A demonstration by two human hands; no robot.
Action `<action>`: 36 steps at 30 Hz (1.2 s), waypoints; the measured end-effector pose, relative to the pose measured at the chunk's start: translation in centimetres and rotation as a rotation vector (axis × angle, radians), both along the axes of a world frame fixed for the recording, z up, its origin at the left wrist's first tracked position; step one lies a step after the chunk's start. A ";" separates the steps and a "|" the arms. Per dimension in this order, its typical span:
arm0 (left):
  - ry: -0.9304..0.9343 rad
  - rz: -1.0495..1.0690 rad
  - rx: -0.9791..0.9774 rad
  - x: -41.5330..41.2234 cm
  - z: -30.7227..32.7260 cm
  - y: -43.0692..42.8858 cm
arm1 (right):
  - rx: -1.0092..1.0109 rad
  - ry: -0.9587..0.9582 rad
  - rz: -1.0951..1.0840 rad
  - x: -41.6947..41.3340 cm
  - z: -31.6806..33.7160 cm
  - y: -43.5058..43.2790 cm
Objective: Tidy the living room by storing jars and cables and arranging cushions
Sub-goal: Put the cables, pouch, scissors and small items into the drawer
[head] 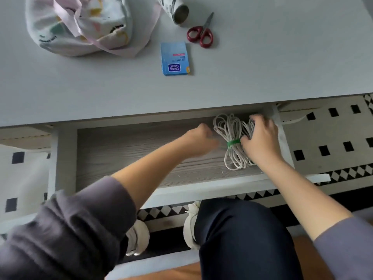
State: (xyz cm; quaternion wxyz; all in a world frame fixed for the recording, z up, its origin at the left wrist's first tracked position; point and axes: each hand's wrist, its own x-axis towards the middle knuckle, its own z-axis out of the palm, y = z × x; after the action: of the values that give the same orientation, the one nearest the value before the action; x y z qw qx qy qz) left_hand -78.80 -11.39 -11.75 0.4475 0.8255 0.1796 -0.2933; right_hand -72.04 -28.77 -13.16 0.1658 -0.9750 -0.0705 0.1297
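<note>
Both hands in drawer (66, 150): right hand (260, 138) gripping cable bundle (232, 138) by right wall, left hand (198, 138) fisted, empty

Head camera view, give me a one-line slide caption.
Both hands settle a green-tied cable coil into the open drawer.

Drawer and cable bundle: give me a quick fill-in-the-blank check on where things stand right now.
1. The white cable bundle lies inside the open ____.
2. The bundle is bound around its middle by a ____ tie.
3. The right hand rests on the bundle, while the left hand is just beside it, closed in a ____.
4. On the tabletop, the scissors have ____ handles.

Missing words: drawer; green; fist; red
</note>
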 end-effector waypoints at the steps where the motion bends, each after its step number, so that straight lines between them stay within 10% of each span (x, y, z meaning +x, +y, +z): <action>1: -0.008 -0.061 0.030 -0.9 1.3 1.5 | 0.000 0.017 0.045 -0.6 0.8 0.7; 11: -0.463 0.616 0.255 -6.6 8.7 18.4 | 0.302 0.064 0.476 -5.0 8.4 16.7; 15: -0.610 0.989 0.441 -4.8 8.0 24.7 | 0.376 -0.133 0.412 -2.2 8.6 24.7; 20: -0.492 1.205 0.139 -0.7 7.6 30.2 | 0.512 0.012 0.111 3.2 8.9 32.4; 25: -0.397 1.103 0.334 1.1 6.6 31.7 | 0.491 0.052 -0.040 5.7 8.5 34.0; 29: -0.742 0.665 0.759 0.7 5.8 31.0 | 0.180 -0.132 0.142 5.3 7.6 32.2; 36: -0.739 0.075 0.714 -0.4 3.7 30.9 | 0.125 -0.127 0.137 6.1 7.6 31.5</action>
State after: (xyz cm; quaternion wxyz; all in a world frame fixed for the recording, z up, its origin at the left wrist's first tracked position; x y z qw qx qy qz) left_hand -79.19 19.51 -8.09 0.1813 0.9684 0.1277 0.1139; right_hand -65.92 2.77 -5.60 0.2124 -0.9619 -0.1551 0.0742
